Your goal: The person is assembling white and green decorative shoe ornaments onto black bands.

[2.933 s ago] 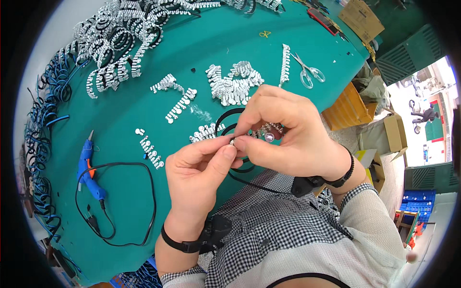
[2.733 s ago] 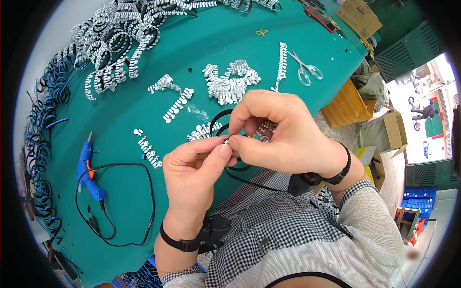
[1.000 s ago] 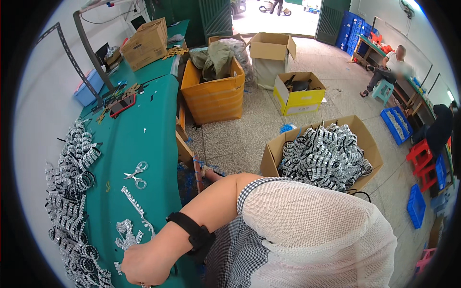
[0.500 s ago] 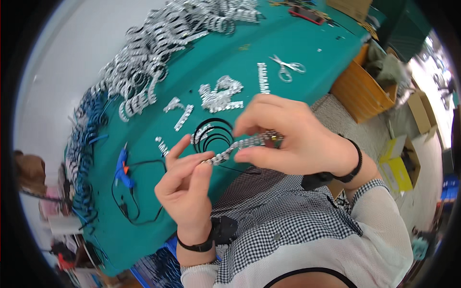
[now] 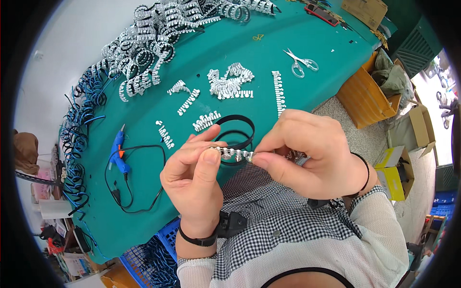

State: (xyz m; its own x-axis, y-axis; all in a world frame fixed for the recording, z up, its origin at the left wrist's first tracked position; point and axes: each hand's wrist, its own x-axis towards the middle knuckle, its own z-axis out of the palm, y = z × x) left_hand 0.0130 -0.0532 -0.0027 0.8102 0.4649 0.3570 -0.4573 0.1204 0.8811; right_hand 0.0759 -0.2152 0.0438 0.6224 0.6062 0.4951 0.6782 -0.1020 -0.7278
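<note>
A silvery beaded trim strip [image 5: 235, 154] stretches level between my two hands. My left hand [image 5: 192, 175] pinches one end of it between thumb and fingers. Against the strip's other side, the thumb and forefinger of my right hand [image 5: 312, 156] press together, and more of the trim shows past that palm. A curled black band [image 5: 250, 128] loops just behind the strip; whether the two are joined, I cannot tell. Small white trim pieces [image 5: 206, 121] lie on the green table beyond my left fingers.
A blue glue gun [image 5: 118, 152] with a black cord rests at the left. Farther off are scissors [image 5: 298, 63], a trim heap [image 5: 230, 82] and a single strip [image 5: 278, 93]. Coiled silver trim [image 5: 153, 29] and blue-black coils [image 5: 86, 105] line the far and left edges.
My right hand has come lower, its thumb and forefinger now pinching the strip close to the left hand. The strip has turned from slanting to level. The view has shifted a little.
</note>
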